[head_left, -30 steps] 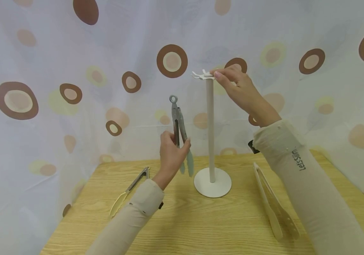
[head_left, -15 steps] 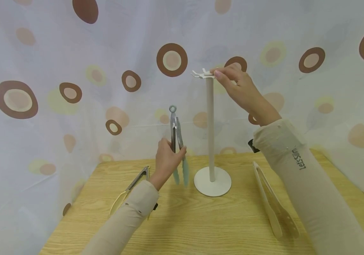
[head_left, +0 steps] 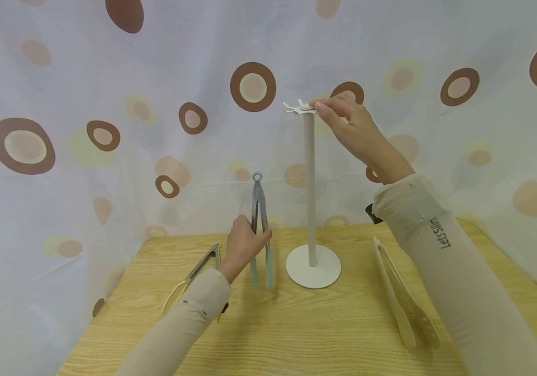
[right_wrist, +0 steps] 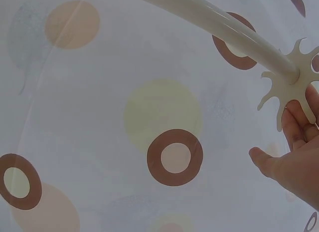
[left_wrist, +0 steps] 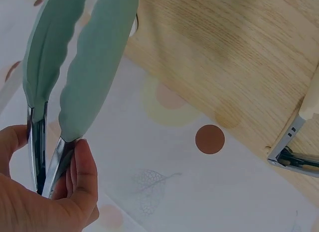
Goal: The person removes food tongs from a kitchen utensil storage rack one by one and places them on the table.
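Note:
My left hand [head_left: 245,243] grips a pair of metal kitchen tongs [head_left: 260,203] with teal scalloped tips. They stand roughly upright, ring end up, arms slightly spread, left of the white stand [head_left: 310,183]. In the left wrist view, thumb and fingers hold the metal arms just behind the teal tips [left_wrist: 97,67]. Whether the tips touch the table cannot be told. At the top of the stand, my right hand [head_left: 350,125] holds the edge of the hooked plate [head_left: 298,108]. In the right wrist view, its fingers lie against the hooks [right_wrist: 294,87], partly hidden behind them.
On the wooden table [head_left: 268,334], tongs with pale yellow ends [head_left: 202,263] lie at the left, partly behind the left sleeve. Beige tongs [head_left: 397,297] lie at the right near the right sleeve. A patterned curtain [head_left: 202,62] hangs behind the table.
My left hand has lowered the teal-tipped tongs toward the table and slightly left, and they stand straighter. My right hand stays at the top of the stand.

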Tool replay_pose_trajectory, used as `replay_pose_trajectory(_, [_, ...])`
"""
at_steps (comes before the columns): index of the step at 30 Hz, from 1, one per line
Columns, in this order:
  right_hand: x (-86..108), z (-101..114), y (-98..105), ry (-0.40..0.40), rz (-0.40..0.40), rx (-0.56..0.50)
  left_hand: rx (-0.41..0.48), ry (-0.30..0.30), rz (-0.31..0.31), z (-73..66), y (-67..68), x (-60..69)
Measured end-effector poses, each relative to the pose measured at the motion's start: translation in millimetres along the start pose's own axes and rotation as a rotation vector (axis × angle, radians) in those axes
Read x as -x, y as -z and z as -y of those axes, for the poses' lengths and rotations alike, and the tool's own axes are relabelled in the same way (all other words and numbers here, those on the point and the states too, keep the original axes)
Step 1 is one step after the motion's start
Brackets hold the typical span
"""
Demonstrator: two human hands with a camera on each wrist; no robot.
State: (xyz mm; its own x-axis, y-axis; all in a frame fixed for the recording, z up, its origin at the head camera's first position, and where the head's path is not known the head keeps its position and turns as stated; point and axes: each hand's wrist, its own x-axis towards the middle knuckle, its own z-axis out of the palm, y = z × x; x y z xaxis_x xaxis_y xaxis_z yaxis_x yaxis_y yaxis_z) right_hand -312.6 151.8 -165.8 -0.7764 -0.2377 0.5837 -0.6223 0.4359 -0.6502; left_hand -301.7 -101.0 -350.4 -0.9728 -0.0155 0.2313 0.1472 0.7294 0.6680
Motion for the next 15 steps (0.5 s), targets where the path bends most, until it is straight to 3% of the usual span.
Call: replay_pose_trajectory(15, [-0.8, -2.1, -0.1, 0.005, -0.003, 0.002, -0.088, 0.024, 0.117, 16.7, -13.4, 2.7])
